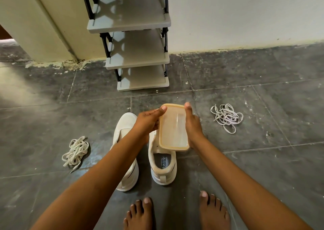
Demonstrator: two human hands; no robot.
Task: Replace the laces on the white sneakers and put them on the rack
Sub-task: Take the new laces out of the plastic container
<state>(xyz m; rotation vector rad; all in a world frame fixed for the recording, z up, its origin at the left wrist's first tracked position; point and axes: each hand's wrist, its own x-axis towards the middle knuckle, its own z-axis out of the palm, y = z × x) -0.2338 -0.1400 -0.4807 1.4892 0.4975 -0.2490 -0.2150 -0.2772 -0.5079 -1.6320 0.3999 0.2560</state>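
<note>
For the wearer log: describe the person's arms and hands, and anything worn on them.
Both arms are bare as far as the frame shows: no sleeves, watch, bracelets or gloves. The left hand and right hand show no rings; nails are short and unpainted.

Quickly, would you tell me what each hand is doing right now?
Left hand: holding the plastic container.
Right hand: holding the same container.

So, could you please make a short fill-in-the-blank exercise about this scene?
1. Both hands, left hand and right hand, hold a translucent plastic ____ with a yellowish rim.
2. The two white sneakers have no ____ in them.
3. The grey shoe rack shelves in view hold ____ shoes.

Answers: container; laces; no
</note>
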